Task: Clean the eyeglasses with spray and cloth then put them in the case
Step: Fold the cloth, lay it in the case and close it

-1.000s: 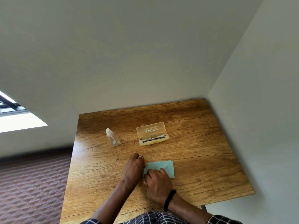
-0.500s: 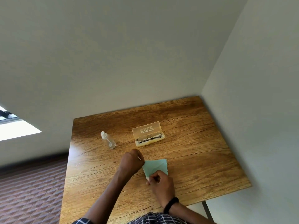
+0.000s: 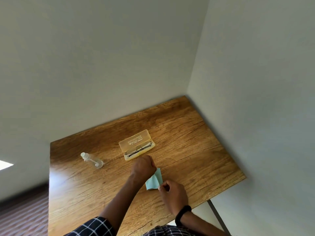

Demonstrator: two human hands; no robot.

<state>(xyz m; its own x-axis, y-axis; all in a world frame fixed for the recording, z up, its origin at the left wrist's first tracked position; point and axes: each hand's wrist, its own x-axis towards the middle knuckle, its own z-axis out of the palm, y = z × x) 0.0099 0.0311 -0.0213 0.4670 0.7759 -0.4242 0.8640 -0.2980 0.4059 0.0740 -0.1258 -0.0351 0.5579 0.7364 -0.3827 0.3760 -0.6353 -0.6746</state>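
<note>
A light teal cleaning cloth hangs lifted above the wooden table, stretched between both hands. My left hand pinches its upper corner and my right hand pinches its lower corner. Behind them lies an open pale yellow glasses case with the thin-framed eyeglasses resting in its tray. A small clear spray bottle stands to the left of the case, away from both hands.
The table sits in a corner, with a wall along its far edge and another along its right edge. Patterned floor shows at the lower left. A dark table leg shows below the near right edge.
The cloth has been lifted off the table by both hands and now hangs crumpled between them. The camera view has tilted and shifted to the left.
</note>
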